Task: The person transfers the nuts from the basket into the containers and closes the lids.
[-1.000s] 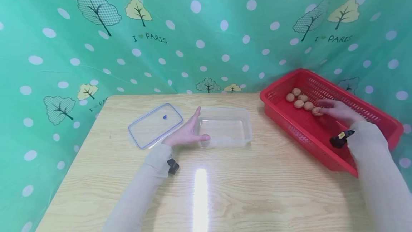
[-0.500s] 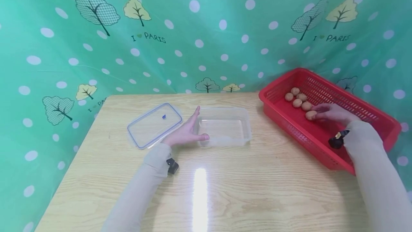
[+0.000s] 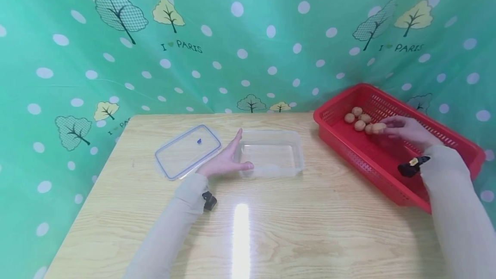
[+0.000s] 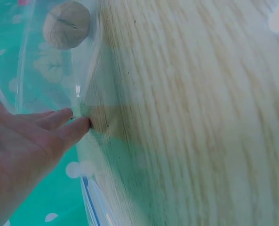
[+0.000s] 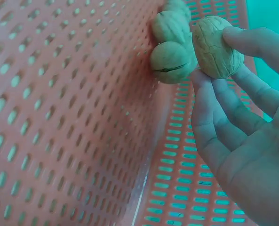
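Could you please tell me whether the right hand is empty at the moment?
No, in the right wrist view the right hand pinches a walnut, with other walnuts behind it.

The basket (image 3: 358, 163) is red, walnuts (image 3: 359, 125) tan, lid (image 3: 187, 152) blue-lined, curtain (image 3: 217, 10) green with pale dots.

Dotted green backdrop (image 3: 255, 29), wood-grain table (image 3: 310, 227)

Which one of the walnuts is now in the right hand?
The rightmost walnut in the head view: the right hand pinches it. The other walnuts lie grouped in the red basket, with no hand holding them.
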A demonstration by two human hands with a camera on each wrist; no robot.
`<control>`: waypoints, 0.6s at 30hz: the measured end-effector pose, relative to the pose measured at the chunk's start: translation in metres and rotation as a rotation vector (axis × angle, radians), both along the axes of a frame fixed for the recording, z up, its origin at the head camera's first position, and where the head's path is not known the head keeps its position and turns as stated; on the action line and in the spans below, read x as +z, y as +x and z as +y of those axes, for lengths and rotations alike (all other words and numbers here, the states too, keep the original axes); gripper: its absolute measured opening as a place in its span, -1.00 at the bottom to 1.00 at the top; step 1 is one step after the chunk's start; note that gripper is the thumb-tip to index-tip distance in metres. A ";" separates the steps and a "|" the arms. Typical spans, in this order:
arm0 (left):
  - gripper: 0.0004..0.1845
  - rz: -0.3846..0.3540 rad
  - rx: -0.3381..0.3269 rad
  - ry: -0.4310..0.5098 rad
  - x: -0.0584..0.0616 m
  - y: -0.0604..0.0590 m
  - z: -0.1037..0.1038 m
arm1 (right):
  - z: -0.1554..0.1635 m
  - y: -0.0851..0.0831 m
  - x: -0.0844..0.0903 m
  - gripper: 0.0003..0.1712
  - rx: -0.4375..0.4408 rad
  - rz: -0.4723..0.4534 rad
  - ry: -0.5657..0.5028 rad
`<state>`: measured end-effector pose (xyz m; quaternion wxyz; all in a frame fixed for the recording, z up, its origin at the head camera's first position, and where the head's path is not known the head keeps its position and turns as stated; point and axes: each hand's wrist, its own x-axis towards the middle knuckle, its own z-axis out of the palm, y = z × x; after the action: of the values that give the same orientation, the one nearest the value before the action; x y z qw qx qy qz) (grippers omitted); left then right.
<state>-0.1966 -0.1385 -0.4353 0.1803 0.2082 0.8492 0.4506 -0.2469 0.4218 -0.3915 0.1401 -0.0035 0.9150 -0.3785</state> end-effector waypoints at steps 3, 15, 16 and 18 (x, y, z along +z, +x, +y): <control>0.31 0.000 0.003 0.000 -0.001 0.000 -0.001 | -0.001 0.002 0.004 -0.21 -0.001 0.004 -0.017; 0.31 0.002 0.002 -0.001 -0.003 -0.002 0.000 | -0.025 0.007 0.033 -0.19 0.029 0.048 0.021; 0.31 0.003 0.003 -0.001 -0.003 -0.001 0.000 | -0.029 0.007 0.037 -0.19 0.033 0.054 0.024; 0.31 0.008 0.000 0.003 -0.003 -0.001 -0.001 | -0.036 0.007 0.043 -0.20 0.041 0.066 0.025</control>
<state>-0.1974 -0.1390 -0.4386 0.1766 0.2104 0.8491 0.4511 -0.2402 0.3855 -0.3482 0.1177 -0.0328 0.9234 -0.3640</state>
